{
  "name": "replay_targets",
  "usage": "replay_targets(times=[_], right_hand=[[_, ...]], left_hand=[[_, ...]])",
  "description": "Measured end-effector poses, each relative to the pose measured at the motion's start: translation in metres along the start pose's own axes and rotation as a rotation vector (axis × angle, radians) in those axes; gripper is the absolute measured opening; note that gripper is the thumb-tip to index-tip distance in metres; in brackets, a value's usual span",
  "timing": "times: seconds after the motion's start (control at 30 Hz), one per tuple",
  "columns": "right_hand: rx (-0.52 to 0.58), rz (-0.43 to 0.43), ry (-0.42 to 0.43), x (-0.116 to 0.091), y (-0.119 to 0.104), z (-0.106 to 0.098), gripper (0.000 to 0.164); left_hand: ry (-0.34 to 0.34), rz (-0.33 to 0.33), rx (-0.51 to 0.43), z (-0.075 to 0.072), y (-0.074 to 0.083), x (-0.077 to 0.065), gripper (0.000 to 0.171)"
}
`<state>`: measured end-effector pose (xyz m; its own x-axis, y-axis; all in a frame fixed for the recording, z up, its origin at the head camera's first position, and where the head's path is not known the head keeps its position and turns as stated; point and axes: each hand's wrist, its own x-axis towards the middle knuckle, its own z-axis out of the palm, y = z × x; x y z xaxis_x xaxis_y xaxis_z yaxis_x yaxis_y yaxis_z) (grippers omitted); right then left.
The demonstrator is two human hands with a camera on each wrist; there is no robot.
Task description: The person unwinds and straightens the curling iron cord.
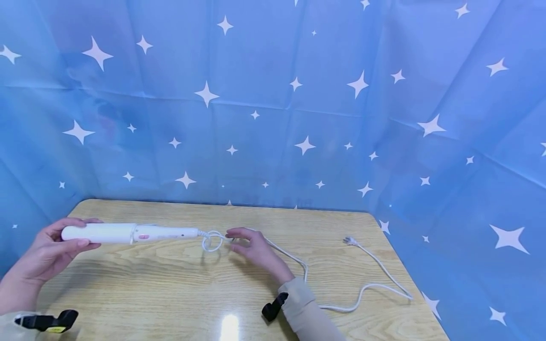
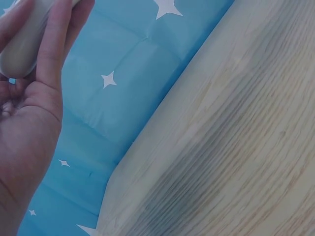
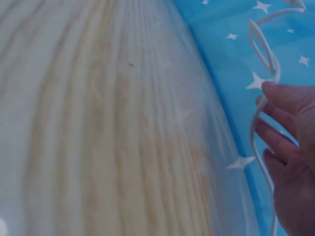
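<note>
In the head view a white curling iron point(image 1: 166, 232) with a thick barrel and a small pink switch lies level above the table. My left hand point(image 1: 53, 248) grips its barrel end between thumb and fingers. The rounded end of the barrel point(image 2: 22, 54) shows between the fingers in the left wrist view. From the handle's right end runs a white power cord point(image 1: 212, 241), looped once near the handle. My right hand point(image 1: 258, 251) pinches this cord just past the loop; the right wrist view shows the cord point(image 3: 261, 142) running down past the fingers.
The cord goes on behind the right forearm and bends across the right of the wooden table point(image 1: 170, 293), ending in a plug point(image 1: 350, 241). A blue curtain point(image 1: 264, 128) with white stars stands behind the table and along its sides.
</note>
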<state>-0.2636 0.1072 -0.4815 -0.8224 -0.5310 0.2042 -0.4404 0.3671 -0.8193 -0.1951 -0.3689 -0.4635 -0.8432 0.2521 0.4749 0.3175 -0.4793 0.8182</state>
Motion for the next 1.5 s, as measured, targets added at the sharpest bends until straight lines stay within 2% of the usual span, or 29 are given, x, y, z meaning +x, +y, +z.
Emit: replay_targets(times=[0.13, 0.33, 0.6, 0.73, 0.87, 1.0, 1.1, 1.2, 1.27, 1.33, 1.5], right_hand=[[-0.004, 0.005, -0.005, -0.001, -0.001, 0.002, 0.039], [0.029, 0.059, -0.012, -0.005, -0.002, 0.000, 0.038], [0.170, 0.096, 0.066, -0.014, -0.005, -0.011, 0.026], [0.181, 0.087, 0.159, -0.013, -0.006, -0.018, 0.020], [0.157, 0.121, 0.292, -0.011, -0.004, -0.023, 0.018], [0.145, 0.147, 0.377, -0.011, 0.000, -0.030, 0.020], [0.151, 0.168, 0.467, -0.011, 0.004, -0.039, 0.019], [0.151, 0.216, 0.538, -0.014, 0.011, -0.048, 0.018], [0.137, 0.248, 0.527, -0.015, 0.014, -0.051, 0.018], [0.123, 0.257, 0.480, -0.016, 0.017, -0.052, 0.018], [0.098, 0.241, 0.397, -0.017, 0.018, -0.044, 0.017]], left_hand=[[-0.008, 0.008, -0.036, 0.000, 0.000, 0.002, 0.053], [0.009, 0.010, -0.073, 0.000, -0.001, 0.003, 0.053], [0.064, 0.001, -0.025, -0.008, -0.002, -0.005, 0.052], [0.072, 0.005, -0.034, -0.015, -0.001, -0.007, 0.052], [0.083, 0.004, -0.037, -0.020, 0.000, -0.009, 0.052], [0.074, 0.017, -0.053, -0.026, 0.000, -0.012, 0.052], [0.037, 0.093, -0.142, -0.032, 0.002, -0.015, 0.050], [-0.041, 0.178, -0.262, -0.040, 0.005, -0.018, 0.045], [-0.096, 0.206, -0.306, -0.045, 0.006, -0.020, 0.043], [-0.124, 0.208, -0.313, -0.050, 0.006, -0.021, 0.043], [-0.085, 0.167, -0.303, -0.060, 0.003, -0.023, 0.044]])
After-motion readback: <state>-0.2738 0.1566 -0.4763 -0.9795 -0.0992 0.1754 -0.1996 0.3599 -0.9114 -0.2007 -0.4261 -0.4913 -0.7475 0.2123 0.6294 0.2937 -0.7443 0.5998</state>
